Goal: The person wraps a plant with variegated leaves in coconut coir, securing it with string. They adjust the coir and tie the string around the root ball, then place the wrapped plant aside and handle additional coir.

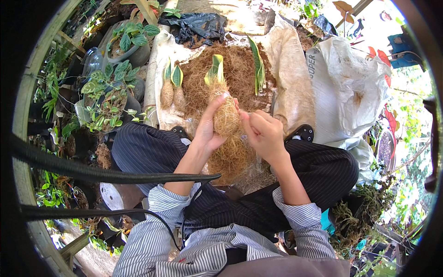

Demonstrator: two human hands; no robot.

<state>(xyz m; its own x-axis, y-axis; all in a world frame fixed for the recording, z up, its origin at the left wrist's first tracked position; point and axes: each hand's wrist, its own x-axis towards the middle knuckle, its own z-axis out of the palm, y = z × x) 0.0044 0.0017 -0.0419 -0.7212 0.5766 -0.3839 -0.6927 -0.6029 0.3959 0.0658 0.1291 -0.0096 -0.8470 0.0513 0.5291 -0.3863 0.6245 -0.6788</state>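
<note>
My left hand (209,126) is closed around a ball of coconut fiber (226,116) wrapped with thin string, from whose top a short snake plant cutting (216,67) stands up. Against the ball's right side, the fingertips of my right hand (261,133) are pinched together, apparently on the string. Two smaller fiber-wrapped snake plants (173,91) lie side by side to the left. An unwrapped snake plant leaf (256,65) rests at the right edge of a heap of loose coconut fiber (197,74). More fiber (230,161) lies beneath my hands.
A woven sack (296,69) is spread under the heap, with a filled white sack (341,90) at the right. Black plastic (199,26) lies beyond. Potted plants (133,38) crowd the left side. Two dark cords (114,175) cross the near left of the view.
</note>
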